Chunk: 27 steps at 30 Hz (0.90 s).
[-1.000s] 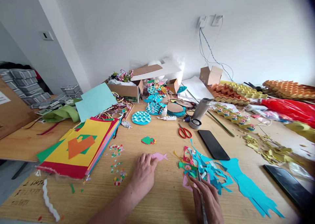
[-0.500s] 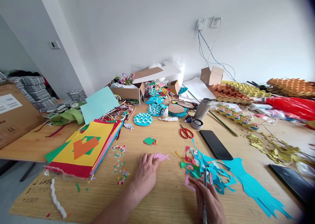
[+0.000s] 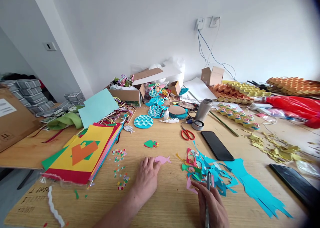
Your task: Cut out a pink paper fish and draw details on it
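My left hand (image 3: 147, 177) rests on the table with bent fingers, its thumb and fingertips pressing the near end of a pink paper fish (image 3: 163, 159). Just beyond lies a green paper fish (image 3: 150, 143) with a red and yellow tail. My right hand (image 3: 213, 201) is closed around a slim metal tool (image 3: 208, 196) that looks like tweezers, pointing away from me. Its tip is over a heap of blue, green, red and pink paper scraps (image 3: 217, 178). Left of my left hand are small paper dots and triangles (image 3: 123, 182).
Coloured paper sheets (image 3: 102, 134) lie at the left. Red-handled scissors (image 3: 187, 133), a black phone (image 3: 217, 145) and a metal flask (image 3: 203, 110) stand or lie beyond the scraps. A second phone (image 3: 295, 183) is at the right. Egg-carton pieces (image 3: 237, 116) and boxes line the back.
The camera view has turned slightly, so the table and its things sit a little further left in the picture. Both hands stay in nearly the same place.
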Motion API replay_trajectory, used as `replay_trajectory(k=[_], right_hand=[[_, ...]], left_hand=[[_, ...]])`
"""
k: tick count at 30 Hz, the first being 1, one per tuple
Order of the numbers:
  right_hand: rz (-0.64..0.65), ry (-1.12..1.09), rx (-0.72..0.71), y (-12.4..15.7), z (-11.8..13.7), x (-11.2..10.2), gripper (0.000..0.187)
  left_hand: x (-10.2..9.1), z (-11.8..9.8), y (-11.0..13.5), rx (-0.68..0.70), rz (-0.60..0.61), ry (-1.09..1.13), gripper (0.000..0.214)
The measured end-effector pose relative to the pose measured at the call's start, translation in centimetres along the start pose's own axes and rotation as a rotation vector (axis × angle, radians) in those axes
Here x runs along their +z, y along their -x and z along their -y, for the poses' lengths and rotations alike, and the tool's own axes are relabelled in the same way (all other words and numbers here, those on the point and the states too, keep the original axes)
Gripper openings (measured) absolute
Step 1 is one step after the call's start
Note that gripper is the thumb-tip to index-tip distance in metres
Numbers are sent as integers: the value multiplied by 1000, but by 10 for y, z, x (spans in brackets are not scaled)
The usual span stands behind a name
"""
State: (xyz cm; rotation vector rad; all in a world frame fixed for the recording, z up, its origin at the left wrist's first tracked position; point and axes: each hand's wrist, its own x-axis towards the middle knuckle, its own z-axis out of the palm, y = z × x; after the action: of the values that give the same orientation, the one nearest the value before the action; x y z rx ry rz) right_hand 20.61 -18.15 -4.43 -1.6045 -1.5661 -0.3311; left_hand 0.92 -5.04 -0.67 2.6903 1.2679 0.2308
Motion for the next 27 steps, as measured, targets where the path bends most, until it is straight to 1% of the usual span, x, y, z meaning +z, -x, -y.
replay_trajectory(k=[8, 15, 23, 27], right_hand=[[-11, 38, -60, 5, -11, 8, 22], [-1, 9, -49, 0, -5, 5, 22], [-1, 39, -60, -5, 0, 2, 21], [37, 62, -46, -3, -3, 3, 22]], left_hand=[[3, 2, 0, -9, 3, 20, 45], [4, 3, -2, -10, -24, 42, 46], [2, 2, -2, -6, -15, 23, 45], [1, 1, -2, 1, -20, 16, 45]])
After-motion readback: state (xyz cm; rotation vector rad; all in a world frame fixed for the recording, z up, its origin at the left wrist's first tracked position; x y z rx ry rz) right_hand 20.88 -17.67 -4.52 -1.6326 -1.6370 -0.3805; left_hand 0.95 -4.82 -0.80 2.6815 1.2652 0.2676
